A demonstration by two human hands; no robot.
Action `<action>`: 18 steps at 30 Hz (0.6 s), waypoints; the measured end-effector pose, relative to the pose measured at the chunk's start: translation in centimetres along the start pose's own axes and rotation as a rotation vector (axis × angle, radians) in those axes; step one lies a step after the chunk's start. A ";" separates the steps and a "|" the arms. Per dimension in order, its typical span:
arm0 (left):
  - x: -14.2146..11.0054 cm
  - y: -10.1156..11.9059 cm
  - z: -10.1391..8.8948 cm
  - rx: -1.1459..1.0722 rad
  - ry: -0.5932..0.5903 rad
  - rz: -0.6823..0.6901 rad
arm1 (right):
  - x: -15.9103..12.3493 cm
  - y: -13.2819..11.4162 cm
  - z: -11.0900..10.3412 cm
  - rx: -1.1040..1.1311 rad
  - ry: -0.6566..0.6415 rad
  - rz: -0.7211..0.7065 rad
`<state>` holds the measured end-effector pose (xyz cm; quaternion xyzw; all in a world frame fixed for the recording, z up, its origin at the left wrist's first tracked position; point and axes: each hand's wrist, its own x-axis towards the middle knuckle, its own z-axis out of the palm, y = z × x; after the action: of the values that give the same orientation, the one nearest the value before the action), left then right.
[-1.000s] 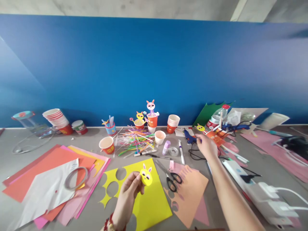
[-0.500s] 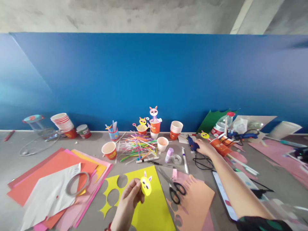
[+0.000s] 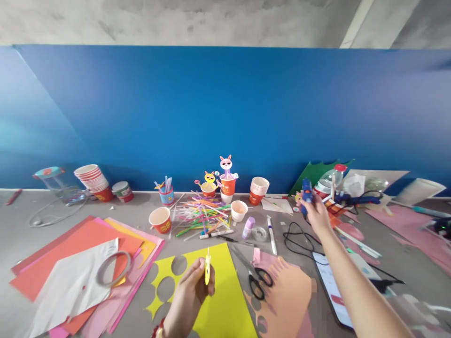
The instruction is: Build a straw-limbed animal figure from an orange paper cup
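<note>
My left hand point(image 3: 192, 288) pinches a small yellow paper rabbit face point(image 3: 207, 270), now turned nearly edge-on to me. Beneath it lies a yellow sheet point(image 3: 225, 300) with round holes cut along its left side. Off to the right, my right hand point(image 3: 316, 213) is wrapped round a blue glue gun point(image 3: 306, 195), raised above the table, its black cord point(image 3: 299, 239) looped below. Scissors with black handles point(image 3: 259, 281) rest on orange and pink paper point(image 3: 291, 291) between the hands. A phone point(image 3: 333, 286) lies under my right forearm.
Loose coloured sticks point(image 3: 202, 213) lie mid-table, with paper cups point(image 3: 160, 219) around them. Two finished cup figures point(image 3: 227, 180) stand behind. Coloured paper and a tape roll point(image 3: 113, 268) are at left. A plastic bottle point(image 3: 329, 180) stands at right, before the blue wall point(image 3: 211, 117).
My right hand has lifted the glue gun off the table and moved it right, tilting it upright. My left hand has turned the rabbit face from facing me to edge-on.
</note>
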<state>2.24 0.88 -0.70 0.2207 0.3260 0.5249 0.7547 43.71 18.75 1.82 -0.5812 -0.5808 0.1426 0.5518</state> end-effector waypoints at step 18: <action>-0.2 0.9 1.7 -0.391 -0.195 -0.268 | -20.0 -17.8 3.7 0.307 -0.536 0.136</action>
<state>2.82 0.99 1.11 0.0749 0.1701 0.4495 0.8737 25.85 -1.20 5.38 -0.4704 -0.6370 0.4134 0.4495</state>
